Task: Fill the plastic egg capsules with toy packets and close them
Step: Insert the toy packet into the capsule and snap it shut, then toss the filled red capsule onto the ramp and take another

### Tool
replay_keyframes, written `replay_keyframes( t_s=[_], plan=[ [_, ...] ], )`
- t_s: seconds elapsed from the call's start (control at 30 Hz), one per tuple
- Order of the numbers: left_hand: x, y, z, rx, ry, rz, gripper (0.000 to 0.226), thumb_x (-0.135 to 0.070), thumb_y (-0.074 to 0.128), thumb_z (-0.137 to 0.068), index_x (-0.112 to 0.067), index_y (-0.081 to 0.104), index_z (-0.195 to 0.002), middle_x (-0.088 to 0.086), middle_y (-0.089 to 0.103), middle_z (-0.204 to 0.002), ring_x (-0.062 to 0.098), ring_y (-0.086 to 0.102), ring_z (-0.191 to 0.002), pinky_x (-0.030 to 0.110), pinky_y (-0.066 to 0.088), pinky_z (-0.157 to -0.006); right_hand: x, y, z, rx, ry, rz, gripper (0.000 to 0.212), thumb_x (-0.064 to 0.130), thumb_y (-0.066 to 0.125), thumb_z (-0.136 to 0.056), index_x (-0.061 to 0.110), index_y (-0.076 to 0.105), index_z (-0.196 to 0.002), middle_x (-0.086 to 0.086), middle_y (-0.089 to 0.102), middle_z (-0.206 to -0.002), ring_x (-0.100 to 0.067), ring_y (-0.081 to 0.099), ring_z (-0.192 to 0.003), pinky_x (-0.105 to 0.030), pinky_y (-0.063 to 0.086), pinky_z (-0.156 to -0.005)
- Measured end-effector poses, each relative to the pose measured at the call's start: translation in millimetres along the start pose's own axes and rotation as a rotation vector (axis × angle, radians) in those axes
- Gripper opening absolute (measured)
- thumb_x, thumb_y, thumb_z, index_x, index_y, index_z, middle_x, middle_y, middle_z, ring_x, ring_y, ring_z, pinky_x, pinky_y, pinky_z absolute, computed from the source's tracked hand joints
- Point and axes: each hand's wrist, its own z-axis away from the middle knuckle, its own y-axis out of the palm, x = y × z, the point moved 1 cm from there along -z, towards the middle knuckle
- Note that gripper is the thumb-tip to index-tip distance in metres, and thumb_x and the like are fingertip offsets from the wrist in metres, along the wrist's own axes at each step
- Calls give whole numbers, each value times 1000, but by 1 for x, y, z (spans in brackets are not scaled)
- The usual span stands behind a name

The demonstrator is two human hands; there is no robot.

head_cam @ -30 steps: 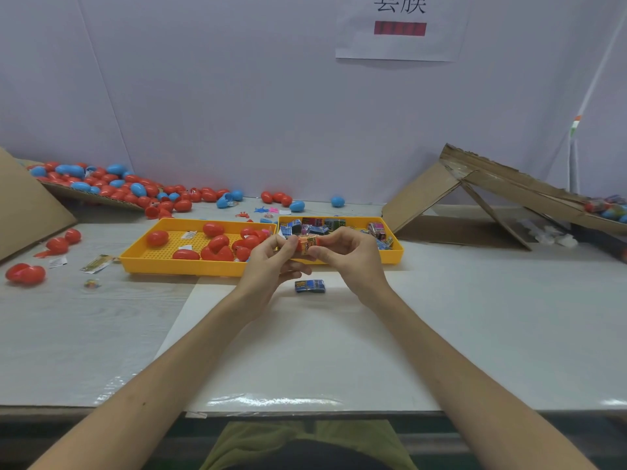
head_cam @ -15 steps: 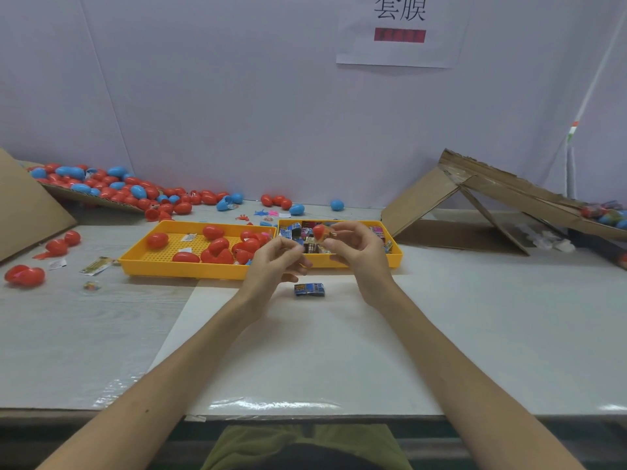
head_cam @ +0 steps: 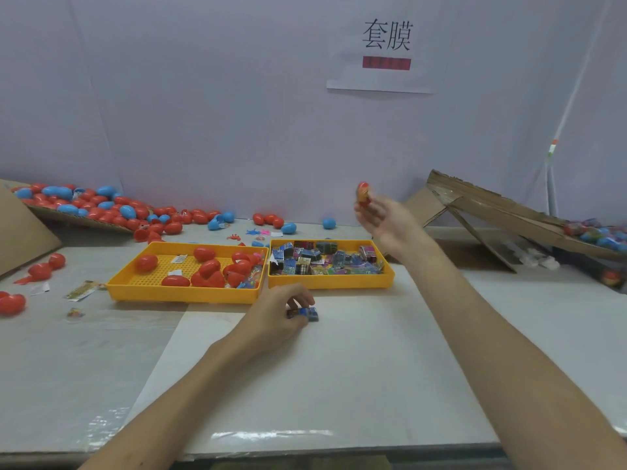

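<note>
My right hand (head_cam: pixel 385 220) is raised above the right tray's far corner and holds a closed red egg capsule (head_cam: pixel 363 193) at its fingertips. My left hand (head_cam: pixel 278 317) is down on the white mat, its fingers pinching a small blue toy packet (head_cam: pixel 309 313) that lies there. The left yellow tray (head_cam: pixel 149 290) holds several red egg capsules (head_cam: pixel 207 266). Beside it, the right yellow tray (head_cam: pixel 330 283) is full of toy packets (head_cam: pixel 325 261).
Red and blue eggs (head_cam: pixel 98 205) are heaped on cardboard at the back left; a few loose ones lie along the wall. A folded cardboard ramp (head_cam: pixel 502 205) at the right leads to a pile of eggs (head_cam: pixel 597 232). Stray red eggs (head_cam: pixel 12 303) and wrappers lie at the left.
My hands have parted. The right hand rose up and to the right with the closed red egg. The left hand dropped to the mat and took hold of the blue packet.
</note>
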Motion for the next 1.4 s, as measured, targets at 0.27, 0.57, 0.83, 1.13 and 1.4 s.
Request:
replay_keyframes(
  t_s=[0.27,0.57,0.83,1.13,1.4],
  plan=[
    [0,1,-1,24,14,-50,29,-7,72,-87,-33,62,-97,-14,66,-98,5,61,-92,10,46,-70,18,-26,-13,-183,-16,382,36,19,50,-104,0,50,-135,-17,67,-107,-25,70,-85,-32,57,-70],
    [2,0,2,16,8,-74,21,-15,72,-90,-33,65,-99,-21,63,-98,0,59,-95,12,45,-73,-90,-38,37,-143,-479,964,22,-1,61,-92,16,73,-87,3,72,-84,-4,66,-78,-11,48,-71],
    [-6,-12,2,-238,99,-119,17,-5,62,-97,-17,72,-104,-8,70,-101,7,60,-95,17,45,-81,-97,-51,30,-173,-473,1481,26,33,49,-103,30,68,-121,8,63,-128,-13,48,-126,-36,27,-103],
    [29,-62,-2,-727,-371,-471,29,-17,66,-89,-25,72,-117,2,70,-120,27,57,-114,46,38,-95,-98,-53,30,-106,-394,1556,30,31,45,-104,30,73,-116,8,66,-118,-13,52,-117,-28,18,-95],
    [44,-64,-3,-643,-584,-455,33,-13,71,-85,-28,69,-116,3,67,-120,25,57,-114,47,32,-102,-88,-52,36,-184,-482,1279,26,5,59,-95,14,76,-112,-4,71,-120,-22,61,-111,-47,45,-104]
  ],
)
